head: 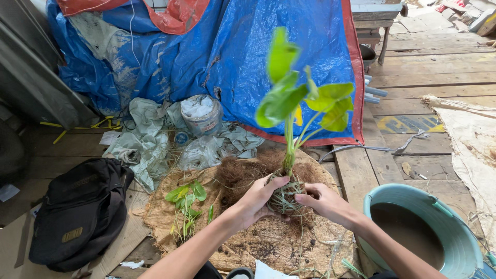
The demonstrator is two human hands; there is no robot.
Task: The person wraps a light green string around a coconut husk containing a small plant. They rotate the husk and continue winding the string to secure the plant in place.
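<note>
The ball (pixel 283 199) between the fingers (pixel 274 182) looks rough and stringy, wrapped in dry grass strands. The plant (pixel 299 98) above the fingers has smooth, shiny green leaves. Under the hands lies a coarse brown sack (pixel 268 243), scratchy like woven cloth, with a heap of hairy brown fibre (pixel 243 173) just behind the fingers. The floor (pixel 423 67) is old, dull wood. Right of the fingers sits a smooth plastic tub (pixel 454 227). Far behind hangs a blue plastic sheet (pixel 248 51), crinkled and dusty. Left of the fingers rests a soft, matt black cloth bag (pixel 77 212).
</note>
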